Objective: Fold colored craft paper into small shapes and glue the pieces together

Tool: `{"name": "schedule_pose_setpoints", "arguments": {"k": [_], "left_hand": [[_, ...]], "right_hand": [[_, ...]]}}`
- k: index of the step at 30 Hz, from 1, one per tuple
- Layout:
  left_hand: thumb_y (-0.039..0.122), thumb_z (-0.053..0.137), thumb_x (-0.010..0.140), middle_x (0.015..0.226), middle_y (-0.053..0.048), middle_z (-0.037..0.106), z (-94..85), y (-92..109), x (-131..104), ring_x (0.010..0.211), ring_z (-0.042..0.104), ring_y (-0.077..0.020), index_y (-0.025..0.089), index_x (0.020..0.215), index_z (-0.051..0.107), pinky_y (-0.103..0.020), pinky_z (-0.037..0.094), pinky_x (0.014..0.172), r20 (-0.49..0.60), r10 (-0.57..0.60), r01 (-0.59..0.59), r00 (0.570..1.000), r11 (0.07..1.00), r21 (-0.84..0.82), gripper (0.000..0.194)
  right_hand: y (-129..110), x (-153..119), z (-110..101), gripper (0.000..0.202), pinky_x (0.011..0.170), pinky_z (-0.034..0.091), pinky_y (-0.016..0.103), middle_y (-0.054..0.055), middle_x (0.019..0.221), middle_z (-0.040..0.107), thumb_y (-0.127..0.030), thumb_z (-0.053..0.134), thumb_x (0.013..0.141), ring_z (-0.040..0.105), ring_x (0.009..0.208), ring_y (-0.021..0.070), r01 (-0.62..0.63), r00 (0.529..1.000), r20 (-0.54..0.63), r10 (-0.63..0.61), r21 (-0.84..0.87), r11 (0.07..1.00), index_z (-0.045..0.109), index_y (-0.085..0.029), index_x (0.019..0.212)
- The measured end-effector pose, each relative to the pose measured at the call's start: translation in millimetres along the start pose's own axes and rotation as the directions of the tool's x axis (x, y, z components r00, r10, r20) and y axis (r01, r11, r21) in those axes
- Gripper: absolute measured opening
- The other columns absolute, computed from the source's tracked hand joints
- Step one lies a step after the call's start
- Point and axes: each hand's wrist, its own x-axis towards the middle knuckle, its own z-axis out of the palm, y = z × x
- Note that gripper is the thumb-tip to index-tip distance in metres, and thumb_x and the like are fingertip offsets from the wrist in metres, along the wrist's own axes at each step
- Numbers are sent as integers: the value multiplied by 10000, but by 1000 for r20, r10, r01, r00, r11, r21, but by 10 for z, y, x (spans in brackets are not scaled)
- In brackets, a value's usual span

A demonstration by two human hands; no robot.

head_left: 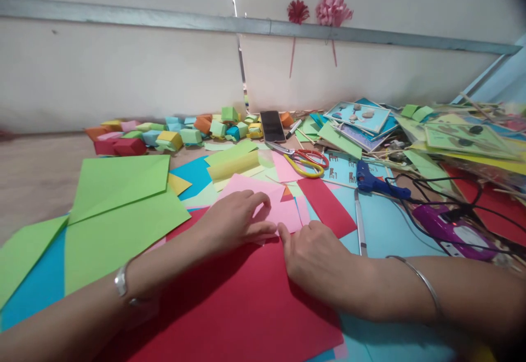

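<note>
My left hand (236, 219) presses down on a folded pink paper sheet (283, 211), fingers curled over its near edge. My right hand (316, 255) rests beside it, fingertips touching the pink paper's lower corner. Both hands lie over a large red paper sheet (230, 312) on the table. A bracelet sits on each wrist.
Green sheets (119, 214) lie at the left, a red strip (326, 206) just right of the pink paper. Scissors (306, 162), a phone (272, 126), a blue glue gun (376, 184), a purple device (452, 230) with black cables, and folded paper cubes (172, 134) crowd the back.
</note>
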Motion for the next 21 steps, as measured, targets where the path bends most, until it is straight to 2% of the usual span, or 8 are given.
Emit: {"name": "schedule_pose_setpoints", "arguments": {"k": [2, 4, 9, 12, 15, 21], "left_hand": [[586, 589, 828, 937, -123, 631, 57, 43, -15, 837, 570, -274, 130, 1042, 579, -339, 398, 669, -43, -66, 67, 997, 997, 32, 505], [580, 627, 797, 966, -129, 639, 85, 37, -25, 848, 576, -279, 138, 1028, 552, -347, 407, 678, -42, -100, 102, 994, 994, 36, 504], [574, 641, 778, 958, -101, 629, 41, -83, -33, 831, 578, -262, 169, 1111, 504, -335, 411, 683, 5, -43, 43, 999, 998, 42, 543], [602, 652, 747, 958, -98, 626, -29, -126, -45, 823, 577, -256, 170, 1171, 482, -324, 416, 685, 64, -57, 54, 996, 997, 50, 629], [549, 696, 704, 954, -96, 632, -113, -144, -52, 810, 583, -258, 159, 1222, 468, -307, 409, 657, 141, -118, 111, 983, 992, 54, 687], [469, 776, 568, 1005, -100, 659, -247, -209, -54, 890, 603, -291, 154, 1324, 428, -304, 424, 689, 235, -218, 226, 947, 974, -6, 890]], "right_hand": [[-10, -2, -25, 409, 451, 206, 267, 103, 569, 617, 5, 507, 840, 498, 491, 149, 12, 1000, 17, -12, -8, 1000, 609, 34, 1235], [-18, -3, -38, 439, 446, 204, 266, 99, 565, 615, 15, 510, 830, 495, 486, 145, 17, 999, 29, -17, -6, 1000, 590, 41, 1261], [-10, -1, -16, 455, 437, 195, 263, 99, 566, 620, 31, 512, 815, 464, 464, 129, 18, 1000, 18, -18, 3, 1000, 590, 42, 1263], [2, 2, 6, 483, 436, 190, 262, 87, 549, 606, 26, 525, 807, 457, 460, 127, 9, 1000, 15, -9, -2, 1000, 569, 50, 1287], [3, 2, 31, 519, 432, 186, 263, 69, 534, 589, 27, 528, 800, 453, 453, 130, -3, 1000, -11, 3, -18, 1000, 541, 51, 1318], [-16, 7, 91, 511, 417, 189, 269, 60, 516, 575, 17, 550, 782, 444, 426, 129, -4, 998, -69, 2, -28, 1000, 580, 30, 1291]]}}
